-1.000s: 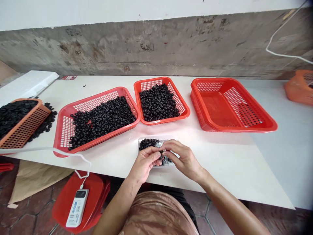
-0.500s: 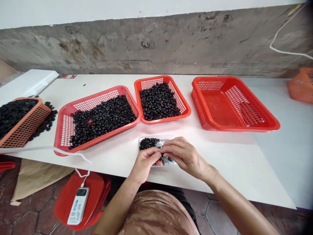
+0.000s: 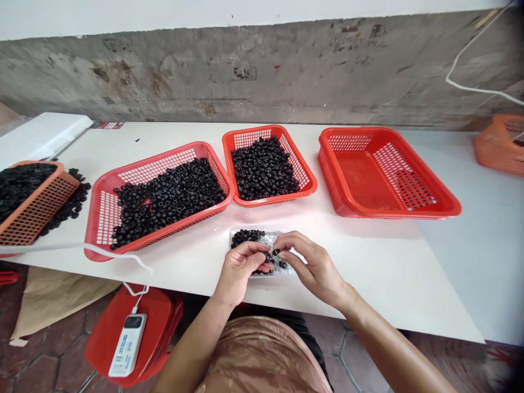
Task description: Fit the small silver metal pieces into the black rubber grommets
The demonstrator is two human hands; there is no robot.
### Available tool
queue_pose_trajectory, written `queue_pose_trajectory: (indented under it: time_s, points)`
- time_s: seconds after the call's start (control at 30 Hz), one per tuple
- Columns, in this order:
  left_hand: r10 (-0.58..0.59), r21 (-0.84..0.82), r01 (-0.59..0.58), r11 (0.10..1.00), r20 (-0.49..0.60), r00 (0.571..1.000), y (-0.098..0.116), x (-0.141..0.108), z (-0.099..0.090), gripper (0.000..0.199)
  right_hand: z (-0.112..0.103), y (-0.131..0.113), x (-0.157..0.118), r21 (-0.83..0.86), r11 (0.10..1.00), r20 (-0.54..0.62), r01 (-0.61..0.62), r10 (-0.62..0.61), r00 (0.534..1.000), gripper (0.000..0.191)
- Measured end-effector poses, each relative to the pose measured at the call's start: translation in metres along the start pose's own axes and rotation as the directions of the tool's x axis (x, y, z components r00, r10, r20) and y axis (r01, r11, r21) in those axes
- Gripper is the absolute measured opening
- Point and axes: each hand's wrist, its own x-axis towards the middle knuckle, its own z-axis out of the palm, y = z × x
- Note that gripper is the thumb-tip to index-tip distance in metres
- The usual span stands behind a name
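Observation:
Both hands are over a small clear tray near the table's front edge. Black ring-like pieces fill its left part, and small shiny silvery bits lie to their right. Between its thumb and fingers, my left hand holds a small black piece. My right hand pinches another black piece just to the right of it, with a narrow gap between the two. The hands cover much of the tray's front.
Behind the tray stand two red baskets of black pieces. A bare-bottomed red basket is at the right. An orange basket of black parts sits far left. A white cable runs to a power bank on a red stool.
My hands were together at the fingertips and are now slightly apart, with a black piece visible in each. The whole view has shifted a little.

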Motion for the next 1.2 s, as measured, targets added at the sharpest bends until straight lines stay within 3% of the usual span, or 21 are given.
queue_pose_trajectory:
  time_s: [0.47, 0.8, 0.93, 1.03, 1.2]
  points:
    - [0.108, 0.065, -0.102, 0.993, -0.105, 0.989, -0.003, -0.002, 0.009, 0.029, 0.011, -0.001, 0.0, -0.157, 0.985, -0.053, 0.077, -0.087, 0.995, 0.015]
    - [0.139, 0.028, -0.137, 0.99, -0.09, 0.986, -0.006, -0.005, 0.014, 0.028, 0.017, 0.001, -0.003, -0.095, 0.991, -0.098, 0.095, -0.104, 0.99, 0.019]
    - [0.107, -0.034, -0.112, 0.993, -0.139, 0.985, -0.006, -0.005, 0.018, 0.027, 0.023, -0.002, -0.005, -0.041, 0.999, -0.185, 0.025, -0.033, 0.982, 0.019]
    - [0.097, -0.054, -0.106, 0.993, -0.152, 0.984, -0.006, -0.005, 0.021, 0.028, 0.029, -0.003, -0.007, 0.105, 0.992, -0.244, -0.073, 0.097, 0.965, 0.015]
    - [0.116, -0.044, -0.124, 0.991, -0.153, 0.981, -0.009, -0.005, 0.021, 0.031, 0.035, 0.001, -0.01, 0.343, 0.918, -0.206, -0.2, 0.281, 0.937, 0.013]
